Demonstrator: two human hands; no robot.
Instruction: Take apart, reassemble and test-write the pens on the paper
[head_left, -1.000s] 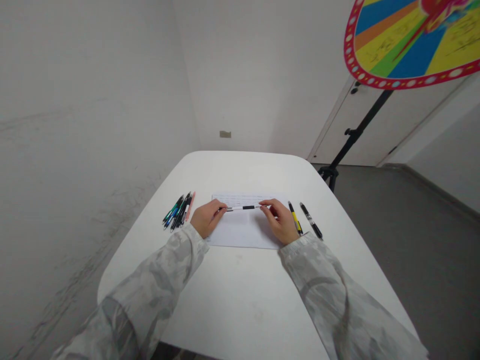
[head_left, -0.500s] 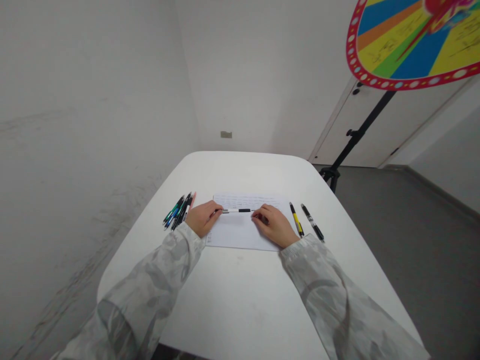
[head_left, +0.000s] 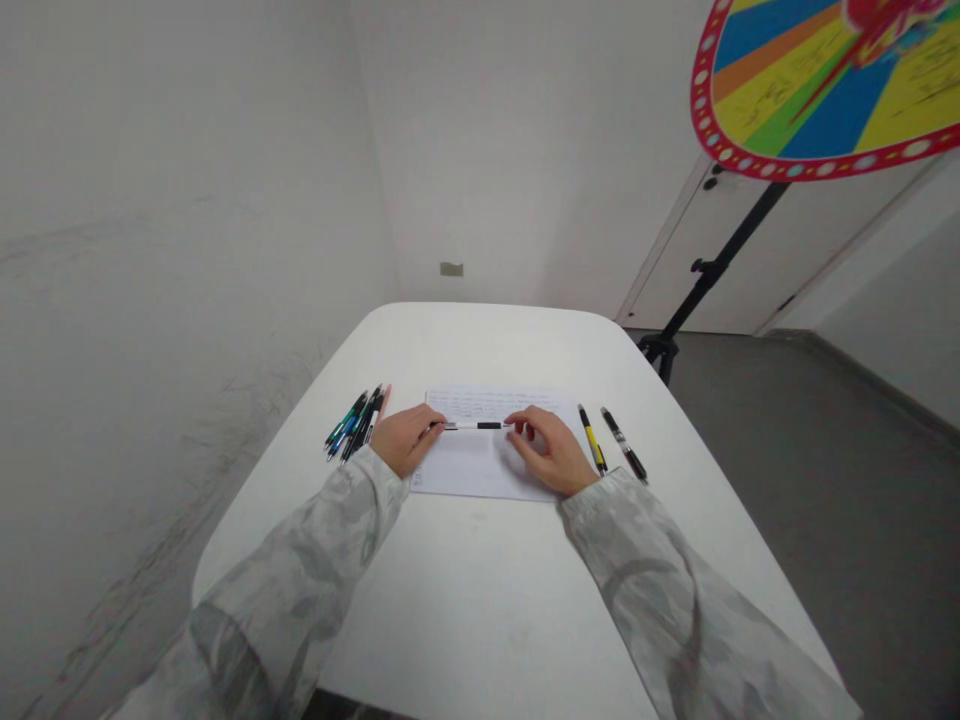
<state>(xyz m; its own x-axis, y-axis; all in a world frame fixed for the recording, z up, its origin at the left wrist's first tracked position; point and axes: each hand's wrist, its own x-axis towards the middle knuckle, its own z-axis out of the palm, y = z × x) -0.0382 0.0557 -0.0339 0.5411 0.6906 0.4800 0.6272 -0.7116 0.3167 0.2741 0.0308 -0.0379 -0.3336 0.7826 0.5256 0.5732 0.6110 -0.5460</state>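
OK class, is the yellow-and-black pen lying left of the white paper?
No, the pen lies right of the paper, beside the right hand.

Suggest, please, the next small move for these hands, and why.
Perhaps the right hand should close its fingers at the white-and-black pen's near end: they look slightly parted there, while the left hand holds the other end.

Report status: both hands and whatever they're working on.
Left hand gripping white-and-black plastic pen by one end. Right hand at its other end, contact unclear. Pen over white paper sheet; nothing visibly blocking.
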